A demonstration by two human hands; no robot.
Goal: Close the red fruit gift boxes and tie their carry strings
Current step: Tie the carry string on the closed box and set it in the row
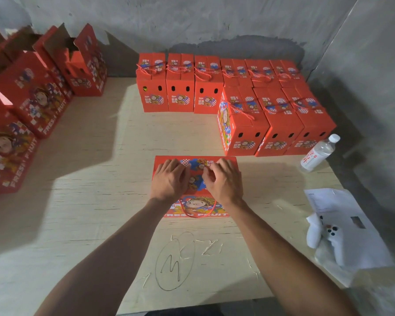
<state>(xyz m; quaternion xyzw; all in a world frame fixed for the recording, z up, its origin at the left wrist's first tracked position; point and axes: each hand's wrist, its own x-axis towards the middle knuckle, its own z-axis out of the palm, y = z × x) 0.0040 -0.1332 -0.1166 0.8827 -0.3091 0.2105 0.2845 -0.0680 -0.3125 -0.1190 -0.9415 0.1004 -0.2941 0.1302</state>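
Head view: a red box [195, 185] stands near the middle of the tabletop [100, 201], seen from above, its lid closed under both hands. The left hand [170, 180] lies on the left half of the lid with fingers fairly straight, pressing on it. The right hand [224, 181] rests on the right half with its fingers curled toward the lid's middle seam; whether they pinch anything there cannot be told. A red string [197, 214] hangs in a loop down the box's near face, over the printed cartoon figure and the words "FRESH FRUIT".

Toward the far edge of the tabletop stands a row of closed boxes [180, 87] with their strings lying on top. A second block of closed boxes [274, 124] fills the far right corner, just in front of that row's right end. Along the left edge stand open boxes [32, 92], their flaps up.

Near the right edge a water bottle [319, 153] lies tilted beside the closed block. Closer along the same edge lie a sheet of paper [342, 215] and a white controller [333, 240] on it. A circled pencil scribble [176, 263] marks the tabletop between the forearms.
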